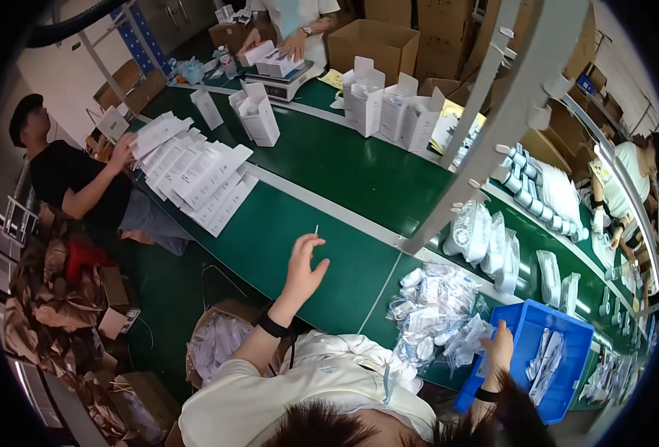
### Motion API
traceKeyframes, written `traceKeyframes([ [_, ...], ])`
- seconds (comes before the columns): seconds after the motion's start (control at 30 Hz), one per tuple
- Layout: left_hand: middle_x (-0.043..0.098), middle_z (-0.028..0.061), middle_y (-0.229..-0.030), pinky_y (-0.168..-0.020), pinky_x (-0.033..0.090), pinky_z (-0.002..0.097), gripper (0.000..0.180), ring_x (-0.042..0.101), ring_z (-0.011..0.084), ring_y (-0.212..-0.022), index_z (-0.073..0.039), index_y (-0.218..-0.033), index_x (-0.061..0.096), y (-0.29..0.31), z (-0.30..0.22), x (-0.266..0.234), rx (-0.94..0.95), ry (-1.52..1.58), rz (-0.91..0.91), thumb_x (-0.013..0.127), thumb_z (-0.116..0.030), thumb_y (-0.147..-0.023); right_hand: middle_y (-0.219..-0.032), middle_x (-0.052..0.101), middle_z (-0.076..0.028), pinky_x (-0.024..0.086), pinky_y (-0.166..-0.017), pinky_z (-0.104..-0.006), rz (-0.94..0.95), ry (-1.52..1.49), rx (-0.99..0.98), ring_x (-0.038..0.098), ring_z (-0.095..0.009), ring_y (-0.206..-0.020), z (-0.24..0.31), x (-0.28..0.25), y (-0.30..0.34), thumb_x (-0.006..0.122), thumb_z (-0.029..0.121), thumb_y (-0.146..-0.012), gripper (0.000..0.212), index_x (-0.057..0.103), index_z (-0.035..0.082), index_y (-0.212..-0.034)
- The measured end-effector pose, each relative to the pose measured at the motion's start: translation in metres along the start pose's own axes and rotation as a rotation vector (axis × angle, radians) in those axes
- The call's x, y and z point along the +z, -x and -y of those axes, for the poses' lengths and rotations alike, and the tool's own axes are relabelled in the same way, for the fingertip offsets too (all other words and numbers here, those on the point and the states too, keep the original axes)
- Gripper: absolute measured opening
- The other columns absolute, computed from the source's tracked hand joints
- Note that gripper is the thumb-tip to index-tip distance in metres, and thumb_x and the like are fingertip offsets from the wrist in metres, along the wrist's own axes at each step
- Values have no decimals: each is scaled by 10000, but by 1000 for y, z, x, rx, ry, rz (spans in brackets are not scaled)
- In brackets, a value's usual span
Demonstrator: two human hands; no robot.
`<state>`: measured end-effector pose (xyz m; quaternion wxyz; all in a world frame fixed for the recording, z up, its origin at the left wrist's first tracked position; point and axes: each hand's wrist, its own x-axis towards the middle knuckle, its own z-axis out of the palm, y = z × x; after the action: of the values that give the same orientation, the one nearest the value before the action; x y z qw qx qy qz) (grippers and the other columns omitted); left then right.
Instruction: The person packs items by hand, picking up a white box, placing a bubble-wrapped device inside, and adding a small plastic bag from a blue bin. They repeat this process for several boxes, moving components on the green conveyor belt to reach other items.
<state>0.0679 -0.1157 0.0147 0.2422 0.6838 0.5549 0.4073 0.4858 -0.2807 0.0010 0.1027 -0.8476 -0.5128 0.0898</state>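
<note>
1. The left hand (305,267) is above the near green table (355,272), left of the middle, with its fingers half curled and its thumb apart. A thin pale sliver (316,229) shows by the fingertips (I cannot tell whether it is pinched or lies on the table).
2. The right hand (499,348) is at the left side of the blue bin (577,357), beside the pile of bagged parts (435,305). Its grip is partly hidden, so I cannot tell whether it grasps the rim, a packet or nothing.
3. The pile lies on the table's near right part, just left of the bin. A few long clear packets (547,359) are inside the bin (most of its floor shows).
4. Beyond the pile, plump clear bags (469,232) stand in a row, right of a grey metal post (463,182).
5. On the left, overlapping white cartons (195,175) cover the table's end; a person in black (76,175) has a hand at their far edge.
6. Farther off, open white boxes (364,100) stand upright on the far table. Left of them, another person (322,41) has both hands at boxes on a scale (292,87) (a clear bottle (227,64) is nearby).
</note>
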Motion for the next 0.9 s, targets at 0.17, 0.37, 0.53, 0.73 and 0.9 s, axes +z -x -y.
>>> traceKeyframes([
  [0.17, 293, 197, -1300, -964, 277, 471, 658, 255, 397, -1202, -62, -1208, 407, -82, 85, -129, 108, -573, -286, 721, -114, -632, -1013, 529, -205, 424, -775, -395, -79, -132, -11, 510, -357, -929, 72, 33, -7, 689, 78, -641, 458, 517, 16, -1061],
  [0.37, 156, 181, -1405, -956, 154, 626, 852, 116, 390, -1291, -118, -1344, 254, -175, 169, -211, -183, -1020, -35, 728, -255, -649, -1041, 530, -181, 407, -835, -384, -117, -428, -155, 494, -358, -978, 189, 70, -9, 646, 89, -692, 372, 535, 6, -1037],
  [0.53, 167, 168, -1416, -932, 145, 669, 816, 206, 396, -1267, -148, -1370, 192, -170, 190, -213, -282, -1107, 139, 668, -272, -718, -1053, 549, -144, 443, -782, -325, -81, -573, -405, 532, -300, -979, 286, 76, -4, 637, 103, -724, 346, 546, 23, -1048],
  [0.73, 296, 239, -1251, -951, 277, 468, 1062, 355, 395, -1114, -40, -1350, 169, -75, 68, -105, 190, -397, 29, 790, -119, -492, -1253, 415, -105, 354, -939, -353, 170, -1467, -124, 411, -218, -1155, 371, 117, 8, 687, 189, -721, 691, 316, 61, -1289],
  [0.9, 301, 170, -1275, -932, 330, 411, 1057, 378, 319, -1133, -79, -1354, 173, -44, 51, -47, 297, 212, 553, 808, -135, -511, -1290, 355, -94, 308, -976, -350, 68, -1870, -111, 352, -187, -1195, 342, 112, 1, 728, 223, -683, 871, 186, 37, -1339],
])
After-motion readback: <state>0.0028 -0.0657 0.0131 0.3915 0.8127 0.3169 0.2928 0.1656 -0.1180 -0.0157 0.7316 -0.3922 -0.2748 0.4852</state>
